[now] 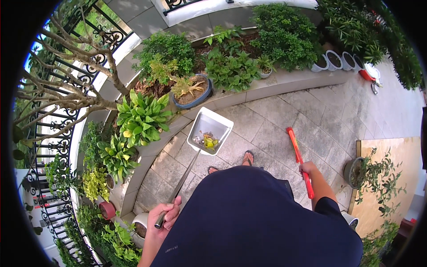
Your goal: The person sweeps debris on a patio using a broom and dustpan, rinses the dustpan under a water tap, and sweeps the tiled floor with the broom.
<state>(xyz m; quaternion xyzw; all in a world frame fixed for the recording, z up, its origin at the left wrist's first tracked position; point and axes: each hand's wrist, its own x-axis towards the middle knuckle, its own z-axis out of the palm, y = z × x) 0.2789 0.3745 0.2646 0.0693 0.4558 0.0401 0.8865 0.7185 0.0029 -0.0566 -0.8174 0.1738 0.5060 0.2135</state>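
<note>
My left hand (pixel 166 213) is closed around the upper end of a metal handle (pixel 182 182) that runs down to a white long-handled dustpan (pixel 230 125). Yellow-green leaves (pixel 210 142) and small grey-brown debris lie inside the pan. To the right, my right hand (pixel 308 168) grips a long red tool (pixel 294 142), whose far end points away from me over the grey paving. What kind of tool it is, I cannot tell. My feet (pixel 248 158) in dark flip-flops show below a dark blue shirt, between the two hands.
A low curved tiled planter edge (pixel 263 91) with shrubs bounds the paving ahead and left. On it stand a blue oval bonsai pot (pixel 193 102) and several white pots (pixel 333 60). At right are a grey potted plant (pixel 350 173) and a light wooden board (pixel 400 150). Bare branches (pixel 113 71) reach in at left.
</note>
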